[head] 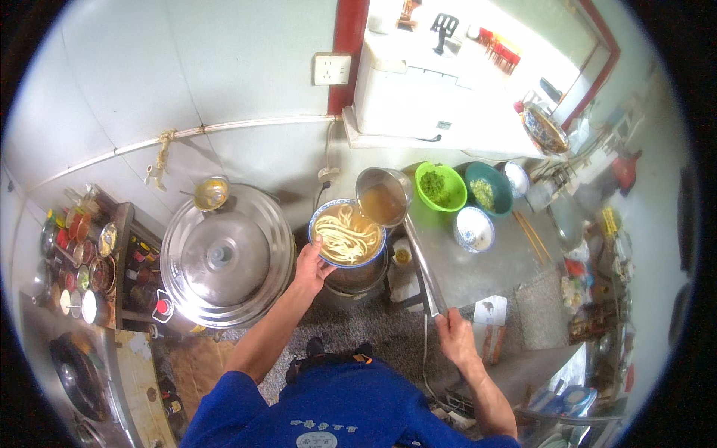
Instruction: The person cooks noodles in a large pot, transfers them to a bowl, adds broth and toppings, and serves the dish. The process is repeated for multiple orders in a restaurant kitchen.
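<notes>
My left hand [313,264] grips the lower left rim of a blue-and-white bowl [347,233] of thick noodles in broth. The long metal handle of a ladle [424,260] is in my right hand [456,336]. The ladle's deep cup [384,197] holds brown broth and is tilted at the bowl's upper right rim. Beneath the bowl stands a dark round pot [358,277], partly hidden by it.
A large lidded steel pot [224,255] stands at left, near a rack of seasoning jars [84,269]. On the metal table [504,263] at right are a green bowl [459,187] of chopped greens, a teal bowl [508,207], white bowls [474,229] and chopsticks [531,236].
</notes>
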`<state>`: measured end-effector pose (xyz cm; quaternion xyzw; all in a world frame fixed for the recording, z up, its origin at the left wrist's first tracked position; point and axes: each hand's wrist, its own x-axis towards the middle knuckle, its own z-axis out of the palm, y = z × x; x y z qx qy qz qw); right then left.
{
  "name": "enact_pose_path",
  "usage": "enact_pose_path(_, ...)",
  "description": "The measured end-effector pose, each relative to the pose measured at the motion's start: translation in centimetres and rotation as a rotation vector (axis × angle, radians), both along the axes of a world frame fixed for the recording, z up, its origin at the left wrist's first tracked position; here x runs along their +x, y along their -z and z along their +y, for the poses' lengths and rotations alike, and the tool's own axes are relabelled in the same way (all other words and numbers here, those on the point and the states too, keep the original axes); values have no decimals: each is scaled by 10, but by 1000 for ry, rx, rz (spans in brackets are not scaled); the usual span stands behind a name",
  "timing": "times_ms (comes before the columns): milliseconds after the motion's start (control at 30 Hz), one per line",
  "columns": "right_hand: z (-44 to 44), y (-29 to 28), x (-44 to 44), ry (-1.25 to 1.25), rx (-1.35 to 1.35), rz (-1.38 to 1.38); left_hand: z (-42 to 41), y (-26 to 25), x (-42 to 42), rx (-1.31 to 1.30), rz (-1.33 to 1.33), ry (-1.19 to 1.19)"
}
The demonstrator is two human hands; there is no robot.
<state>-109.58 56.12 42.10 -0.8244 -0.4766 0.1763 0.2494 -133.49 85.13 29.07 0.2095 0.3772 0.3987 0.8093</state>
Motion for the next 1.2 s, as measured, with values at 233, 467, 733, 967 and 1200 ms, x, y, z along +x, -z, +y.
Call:
enact_pose_path(233, 1, -10, -1, -61, 81, -123, 9, -13, -10, 15, 30, 6)
enact_pose_path(467, 4, -28, -9, -69, 148, -89, 8, -28, -24, 79, -7, 47)
enact_pose_path(733, 27, -12, -3, 187, -64, 1072, 9, -18, -34, 34, 18, 75)
enact_pose_path(967, 69, 179, -13, 310, -227, 1124, 15, -13, -50, 84, 9, 81)
enact_pose_path(1200, 88, 419, -39, 151, -346, 1026, 12, -32, -31, 30, 23, 71)
